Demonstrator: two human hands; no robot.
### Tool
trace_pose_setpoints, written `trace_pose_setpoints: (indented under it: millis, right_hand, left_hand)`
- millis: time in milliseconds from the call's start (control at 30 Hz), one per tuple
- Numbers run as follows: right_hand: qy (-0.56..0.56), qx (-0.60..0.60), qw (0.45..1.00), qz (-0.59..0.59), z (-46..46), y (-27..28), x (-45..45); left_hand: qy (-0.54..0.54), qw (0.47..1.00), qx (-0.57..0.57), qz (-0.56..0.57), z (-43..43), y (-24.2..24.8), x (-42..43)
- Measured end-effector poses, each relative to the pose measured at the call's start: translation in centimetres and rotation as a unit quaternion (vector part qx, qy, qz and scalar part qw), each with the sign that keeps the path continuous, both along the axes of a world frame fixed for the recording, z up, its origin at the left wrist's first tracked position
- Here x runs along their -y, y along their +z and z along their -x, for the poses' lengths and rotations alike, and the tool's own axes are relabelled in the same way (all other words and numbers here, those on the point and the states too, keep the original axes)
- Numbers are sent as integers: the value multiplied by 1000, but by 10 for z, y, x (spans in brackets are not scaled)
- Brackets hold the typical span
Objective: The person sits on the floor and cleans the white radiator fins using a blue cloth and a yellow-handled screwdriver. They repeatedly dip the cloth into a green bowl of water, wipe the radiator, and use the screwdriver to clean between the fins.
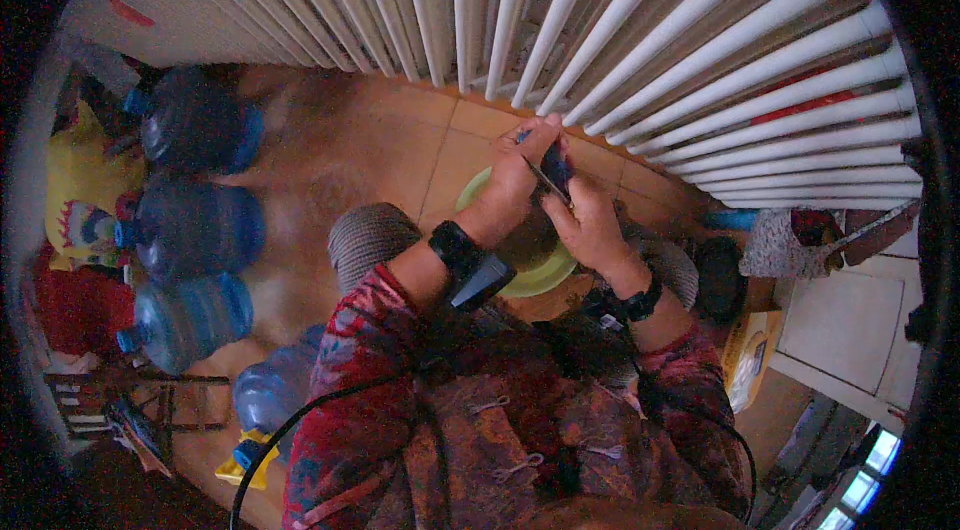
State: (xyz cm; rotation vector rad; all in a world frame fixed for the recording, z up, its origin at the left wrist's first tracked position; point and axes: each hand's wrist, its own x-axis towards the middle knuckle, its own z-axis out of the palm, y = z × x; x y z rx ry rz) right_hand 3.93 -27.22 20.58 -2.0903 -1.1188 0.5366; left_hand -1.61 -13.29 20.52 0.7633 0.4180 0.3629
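Observation:
My left hand [521,159] grips a dark bluish-purple object [556,168], too blurred to name. Its fingers wrap over the far end. In my right hand [595,224] is a thin-bladed tool [549,182], seemingly a knife, its blade lying against or close to the dark object. Fingers hide the handle. Both hands are close together above a light green basin [541,282] on the floor between my knees. The basin's inside looks dark and brownish, and my forearms partly cover it. Each wrist wears a black band.
A white column radiator [517,20] rises just beyond my hands. Several large blue water bottles [199,230] lie on the tiled floor [397,132] to the left. A yellow box [750,357] and a white cabinet [844,327] stand at right. Black cables [300,410] run along my sleeves.

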Motion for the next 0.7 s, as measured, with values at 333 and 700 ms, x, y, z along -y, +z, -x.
trace_pose_setpoints:
  millis: [333, 700]
  right_hand:
    - [59, 86, 992, 65, 20, -13, 11]
    - [106, 114, 985, 77, 23, -24, 24]
  left_hand:
    - [-6, 998, -68, -3, 15, -28, 12]
    - [-45, 985, -144, -77, 12, -58, 20]
